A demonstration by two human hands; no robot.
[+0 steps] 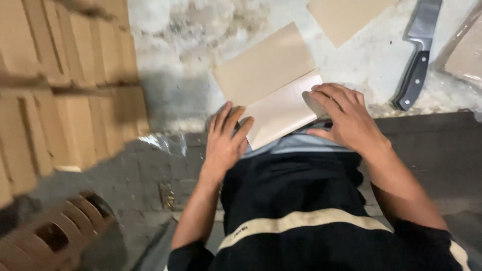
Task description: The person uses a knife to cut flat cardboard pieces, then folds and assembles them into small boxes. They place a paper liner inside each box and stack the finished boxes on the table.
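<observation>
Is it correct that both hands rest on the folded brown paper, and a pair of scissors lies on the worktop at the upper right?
Not quite. The head view shows a knife, not scissors, at the upper right. The left hand and right hand do rest on the folded brown paper.

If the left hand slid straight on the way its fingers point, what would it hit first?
The left hand points up and right, its fingertips already at the corner of the pale folded paper sheet. That sheet comes first, probably; beyond it lies the tan flat paper sheet.
</observation>
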